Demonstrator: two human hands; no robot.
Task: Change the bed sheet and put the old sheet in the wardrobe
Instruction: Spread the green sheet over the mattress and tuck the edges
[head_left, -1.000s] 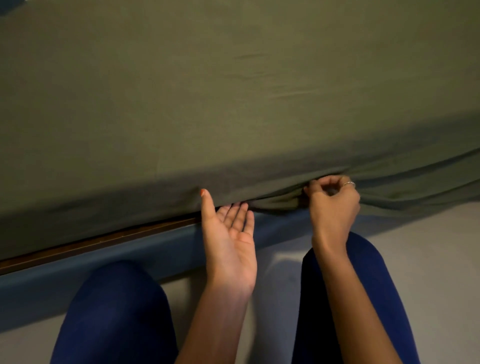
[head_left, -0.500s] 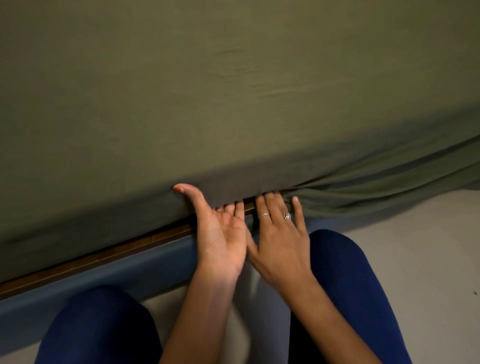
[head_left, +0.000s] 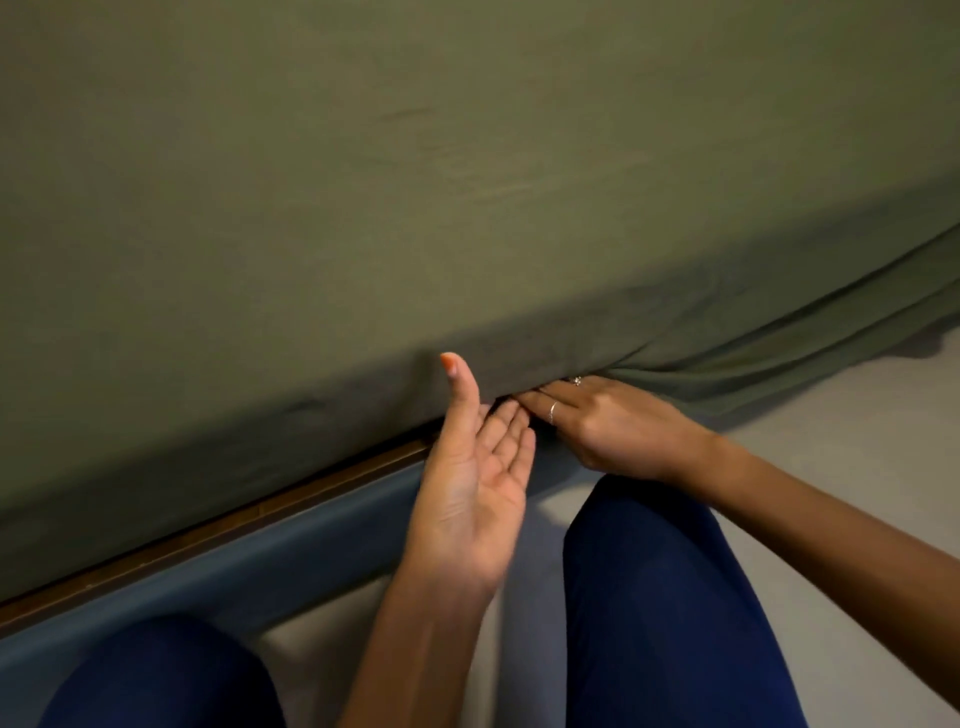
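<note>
Fingers (head_left: 511, 421) of left hand (head_left: 467, 493) straight, palm up, tips under bed sheet (head_left: 415, 182) edge | right hand (head_left: 613, 426) flat, fingertips tucked beneath sheet | sheet covers mattress above bed frame (head_left: 249, 519)

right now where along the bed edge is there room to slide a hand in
Free: the tucked stretch left of the left hand, above the wooden rail. Crowded: where both hands meet; right of the right hand the green sheet hangs bunched.
</note>
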